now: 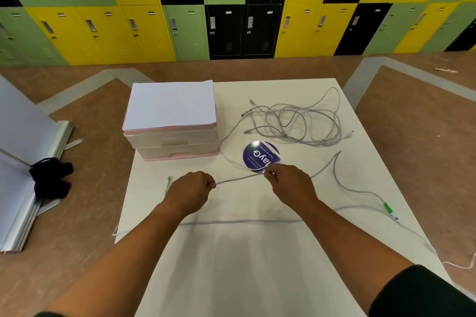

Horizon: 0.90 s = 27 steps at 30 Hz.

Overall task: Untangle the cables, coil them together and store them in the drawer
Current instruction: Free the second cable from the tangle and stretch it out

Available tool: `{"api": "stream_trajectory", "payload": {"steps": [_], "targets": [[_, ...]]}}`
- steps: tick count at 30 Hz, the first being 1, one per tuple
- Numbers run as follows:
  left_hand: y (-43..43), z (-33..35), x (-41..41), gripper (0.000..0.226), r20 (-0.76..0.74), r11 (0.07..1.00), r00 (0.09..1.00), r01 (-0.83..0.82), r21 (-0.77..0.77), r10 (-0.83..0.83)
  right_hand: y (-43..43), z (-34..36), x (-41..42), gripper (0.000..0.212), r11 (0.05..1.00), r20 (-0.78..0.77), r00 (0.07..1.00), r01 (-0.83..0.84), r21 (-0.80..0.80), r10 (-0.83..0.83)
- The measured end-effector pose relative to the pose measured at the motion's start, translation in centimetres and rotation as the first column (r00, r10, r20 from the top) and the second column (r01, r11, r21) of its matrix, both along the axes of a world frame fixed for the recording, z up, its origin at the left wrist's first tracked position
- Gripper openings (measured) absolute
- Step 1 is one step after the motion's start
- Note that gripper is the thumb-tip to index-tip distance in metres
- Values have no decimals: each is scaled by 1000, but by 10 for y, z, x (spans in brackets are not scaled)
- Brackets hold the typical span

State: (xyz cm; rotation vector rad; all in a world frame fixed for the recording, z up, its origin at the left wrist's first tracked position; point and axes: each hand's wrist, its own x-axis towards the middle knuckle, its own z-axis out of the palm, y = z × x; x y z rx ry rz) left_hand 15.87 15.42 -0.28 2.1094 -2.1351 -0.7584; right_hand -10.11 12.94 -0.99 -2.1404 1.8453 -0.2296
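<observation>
A grey cable (239,179) is stretched taut between my two hands over the middle of the white table (231,265). My left hand (192,192) pinches it at one point, with its free end sticking out to the left. My right hand (288,184) pinches the same cable further right. From there the cable runs right, bends and ends at a green-marked plug (388,208). A tangled heap of grey cables (296,121) lies at the far right of the table. A pink and clear drawer unit (171,134) stands at the far left, its drawers closed.
Another straight grey cable (244,221) lies across the table beneath my forearms. A round purple sticker (261,156) is on the table beside the drawer unit. White sheets (171,104) cover the unit's top. A white board and a black cloth (50,177) are on the floor at left. Lockers line the back wall.
</observation>
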Motion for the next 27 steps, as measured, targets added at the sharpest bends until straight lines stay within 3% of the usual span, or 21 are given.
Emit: {"api": "stream_trajectory", "payload": {"steps": [3, 6, 8, 12, 17, 27], "targets": [[-3, -9, 5, 23, 61, 989, 998, 2, 146, -11, 6, 3, 11, 22, 999, 63, 997, -37, -29, 39], [-4, -5, -4, 37, 36, 981, 997, 67, 182, -75, 9, 4, 19, 20, 998, 102, 992, -66, -17, 67], [-5, 3, -19, 43, -61, 985, 991, 125, 122, -118, 10, 3, 25, 19, 997, 130, 988, -78, -3, 78], [-5, 9, -49, 31, -192, 984, 965, 178, -23, -179, 12, 5, 34, 22, 996, 153, 984, -90, 7, 88], [-4, -1, -51, 34, -43, 980, 983, 176, -94, -180, 12, 7, 24, 25, 997, 136, 988, -75, 30, 70], [-5, -2, -26, 47, 7, 978, 993, 119, -173, -120, 10, 7, 16, 24, 992, 59, 991, -122, 32, 120]]}}
